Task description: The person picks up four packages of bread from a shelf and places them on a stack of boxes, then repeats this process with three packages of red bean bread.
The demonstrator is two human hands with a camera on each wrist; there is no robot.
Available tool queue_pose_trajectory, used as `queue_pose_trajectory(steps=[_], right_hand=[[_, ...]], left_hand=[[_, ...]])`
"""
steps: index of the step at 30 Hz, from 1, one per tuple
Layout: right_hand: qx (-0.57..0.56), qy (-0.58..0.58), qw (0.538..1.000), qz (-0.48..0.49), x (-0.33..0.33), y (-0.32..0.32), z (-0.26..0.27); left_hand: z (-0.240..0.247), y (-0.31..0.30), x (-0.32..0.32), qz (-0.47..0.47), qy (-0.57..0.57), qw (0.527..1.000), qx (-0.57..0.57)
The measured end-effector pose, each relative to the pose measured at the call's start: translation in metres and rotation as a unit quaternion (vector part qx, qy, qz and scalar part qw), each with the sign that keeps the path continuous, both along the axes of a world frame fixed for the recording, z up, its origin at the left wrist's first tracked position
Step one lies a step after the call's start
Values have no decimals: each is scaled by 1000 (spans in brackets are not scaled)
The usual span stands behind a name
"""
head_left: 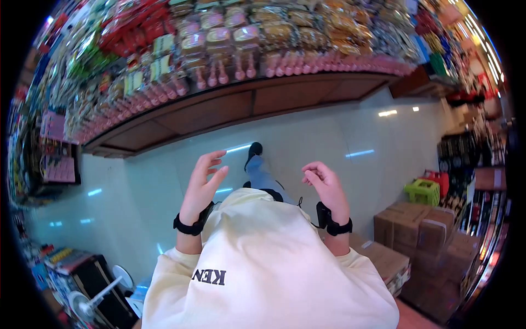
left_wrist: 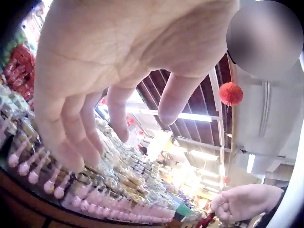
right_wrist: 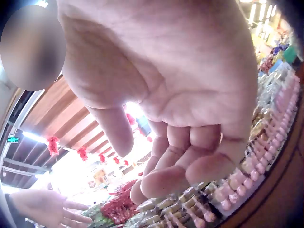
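Both hands hang in the air in front of the person's body, above the tiled floor. My left hand (head_left: 205, 183) is at the left in the head view, fingers loosely bent, thumb apart, with nothing in it. The right hand (head_left: 325, 185) has its fingers loosely curled over an empty palm. In the left wrist view the left palm (left_wrist: 123, 52) fills the upper part. In the right wrist view the right palm (right_wrist: 166, 71) does the same. Nearest ahead is a long display counter (head_left: 219, 112) lined with pink handled items (head_left: 250, 67).
Packaged goods (head_left: 219, 35) pile up on the counter. Cardboard boxes (head_left: 408, 227) stand at the right, beside a green plastic stool (head_left: 423, 192). A white fan (head_left: 82, 304) is at lower left. A leg with a dark shoe (head_left: 255, 149) points toward the counter.
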State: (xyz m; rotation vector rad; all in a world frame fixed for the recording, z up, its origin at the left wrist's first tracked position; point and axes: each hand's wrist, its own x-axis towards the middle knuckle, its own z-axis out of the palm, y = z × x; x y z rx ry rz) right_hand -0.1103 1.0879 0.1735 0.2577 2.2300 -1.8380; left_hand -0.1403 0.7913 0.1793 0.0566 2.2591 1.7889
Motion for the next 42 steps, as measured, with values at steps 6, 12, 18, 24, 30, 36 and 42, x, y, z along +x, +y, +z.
queue_pose_trajectory(steps=[6,12,18,24,30,36,42], right_hand=[[-9,20,993,113,-87,-22,-2],[-4,75,981,182,-179,-35,18],[-38,67,975,208,-243,-38,13],[-33,48,965,255,-288,-50,3],[-31,27,952,303,-316,-79,3],[-1,32,931,364,-334,-101,4],[24,21,933,359,-349,-110,2]], left_hand=[[3,-28,-24,99,26,995,-14],[18,-38,-74,192,57,980,-4],[35,-38,-116,199,82,975,-51],[36,-43,-132,248,47,965,-67],[20,-51,-134,307,33,948,-76],[5,-51,-136,362,5,932,-35],[-16,-81,-162,353,15,927,-123]])
